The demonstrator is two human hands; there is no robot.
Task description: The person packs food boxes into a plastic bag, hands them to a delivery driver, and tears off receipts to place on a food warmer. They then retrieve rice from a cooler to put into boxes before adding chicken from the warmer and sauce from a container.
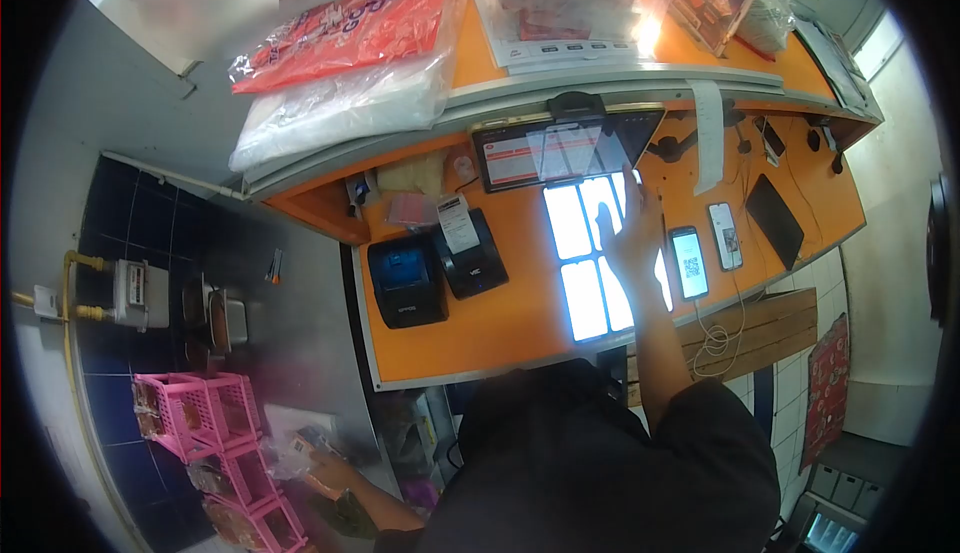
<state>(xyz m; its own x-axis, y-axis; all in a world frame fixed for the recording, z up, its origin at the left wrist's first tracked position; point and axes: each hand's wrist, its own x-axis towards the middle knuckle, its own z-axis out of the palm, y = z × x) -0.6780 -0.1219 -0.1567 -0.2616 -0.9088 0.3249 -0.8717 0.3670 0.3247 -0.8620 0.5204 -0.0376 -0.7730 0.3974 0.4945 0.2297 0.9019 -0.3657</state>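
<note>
My right hand [632, 238] reaches over the orange desk, thumb apart and a finger stretched up to the lower right part of a tablet [555, 153] in a stand. Beneath this hand lie bright white panels [590, 298], washed out by glare. At the lower left, my left hand [333, 471] is closed round a clear plastic packet [292, 456] above the metal counter, beside pink baskets [215, 413]. What the packet holds is too small to tell.
Two black printers [405, 283] stand left on the desk [480, 338]. To the right are a phone with a QR code [690, 265], another phone [724, 237], cables and a dark flat device [775, 221]. Plastic-wrapped bags [345, 38] lie on the upper shelf. A paper strip [709, 138] hangs down.
</note>
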